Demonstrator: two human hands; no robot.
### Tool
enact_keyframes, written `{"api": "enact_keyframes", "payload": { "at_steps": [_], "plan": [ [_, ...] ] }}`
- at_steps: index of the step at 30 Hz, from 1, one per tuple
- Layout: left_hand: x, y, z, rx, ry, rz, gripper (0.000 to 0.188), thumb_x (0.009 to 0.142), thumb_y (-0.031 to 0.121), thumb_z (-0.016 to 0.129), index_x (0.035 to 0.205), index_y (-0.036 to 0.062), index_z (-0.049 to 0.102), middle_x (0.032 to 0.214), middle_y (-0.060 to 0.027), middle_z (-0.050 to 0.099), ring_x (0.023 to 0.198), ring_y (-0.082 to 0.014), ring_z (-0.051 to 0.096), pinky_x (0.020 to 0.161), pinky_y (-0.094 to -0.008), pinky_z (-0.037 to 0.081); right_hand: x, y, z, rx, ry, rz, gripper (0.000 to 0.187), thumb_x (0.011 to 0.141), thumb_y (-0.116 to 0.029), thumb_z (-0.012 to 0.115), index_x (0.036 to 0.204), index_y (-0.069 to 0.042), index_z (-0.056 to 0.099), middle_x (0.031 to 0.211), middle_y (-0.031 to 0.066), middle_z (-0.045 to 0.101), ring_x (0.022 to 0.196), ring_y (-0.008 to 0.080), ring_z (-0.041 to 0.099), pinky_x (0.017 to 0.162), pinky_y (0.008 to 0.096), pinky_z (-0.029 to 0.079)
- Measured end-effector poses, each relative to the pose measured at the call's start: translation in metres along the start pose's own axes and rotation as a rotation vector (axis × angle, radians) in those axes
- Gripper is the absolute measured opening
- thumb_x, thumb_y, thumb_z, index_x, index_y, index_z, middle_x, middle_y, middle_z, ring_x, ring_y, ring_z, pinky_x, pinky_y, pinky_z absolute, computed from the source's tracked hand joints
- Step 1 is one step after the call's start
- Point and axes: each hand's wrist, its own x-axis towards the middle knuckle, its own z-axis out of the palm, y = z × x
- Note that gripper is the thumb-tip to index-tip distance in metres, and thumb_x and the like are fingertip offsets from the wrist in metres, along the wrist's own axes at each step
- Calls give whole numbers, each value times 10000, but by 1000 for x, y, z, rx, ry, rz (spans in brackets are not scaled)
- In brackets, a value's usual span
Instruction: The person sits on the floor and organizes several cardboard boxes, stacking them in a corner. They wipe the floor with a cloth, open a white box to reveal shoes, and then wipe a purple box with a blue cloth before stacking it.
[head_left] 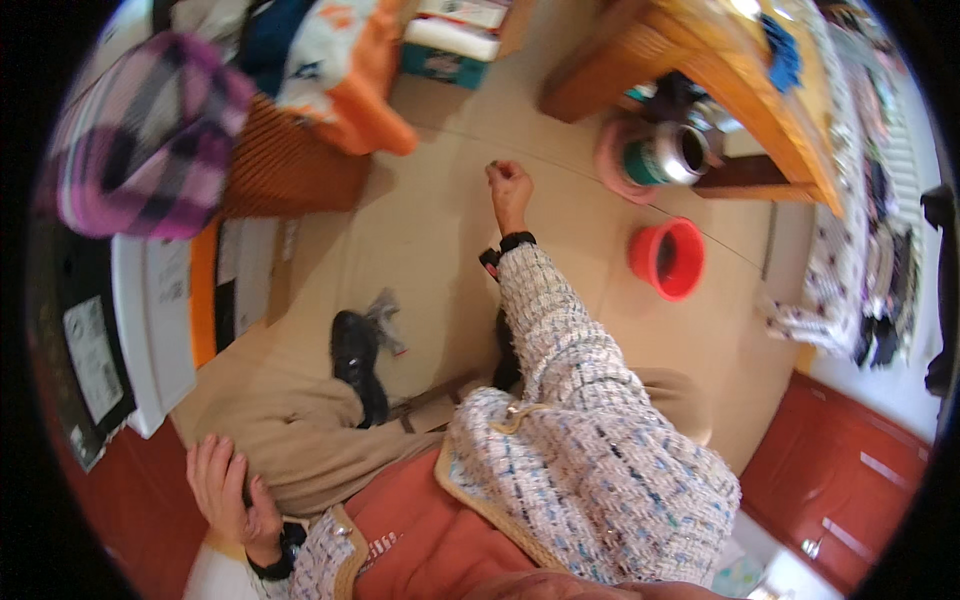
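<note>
My right hand (508, 190) reaches out over the beige tiled floor (440, 250), fingers curled into a loose fist. Whether something tiny sits at its fingertips I cannot tell. A black wristband and a white tweed sleeve (560, 340) cover that arm. My left hand (225, 490) lies flat on my tan trouser leg (300, 440) at the lower left and holds nothing. It also wears a black wristband. My black shoe (355, 365) rests on the floor beside a crumpled clear wrapper (385, 315).
A red bucket (668, 258) stands right of my right hand. Beyond it are a metal pot (680, 155) and a wooden table (690, 60). A wicker basket (285, 170) with plaid and orange cloth sits at the upper left. A red cabinet (840, 490) is at the lower right.
</note>
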Motion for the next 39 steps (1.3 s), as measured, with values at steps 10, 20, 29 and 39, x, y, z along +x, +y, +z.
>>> {"api": "enact_keyframes", "payload": {
  "at_steps": [10,20,29,39],
  "plan": [
    [21,10,12,28,23,64,216,907,80,574,1093,-25,601,1208,-206,628,1184,-428,564,1052,-614,374,171,-82,-267,-624,849,-616,116,817,-117,665,845,-22,726,837,174,705,787,354,676,721,411,535],
    [28,24,6,10,26,0,222,849,50,590,1057,-21,621,1171,-188,641,1184,-416,565,1067,-584,362,168,-73,-302,-576,763,-226,360,786,-411,744,823,-53,733,775,141,713,726,315,687,697,411,529],
    [31,25,8,-28,95,15,208,835,116,625,1007,1,646,1124,-170,663,1131,-397,603,1030,-571,388,78,-67,-103,-447,78,-409,299,877,-319,679,904,-21,673,817,188,680,729,355,650,676,435,503],
    [25,14,6,-60,83,37,222,837,63,585,1044,-11,617,1147,-187,649,1144,-426,586,1045,-606,374,5,-56,4,-403,-644,-184,362,798,-248,727,1066,-7,690,1027,210,694,937,348,670,831,422,528]
  ]
}}
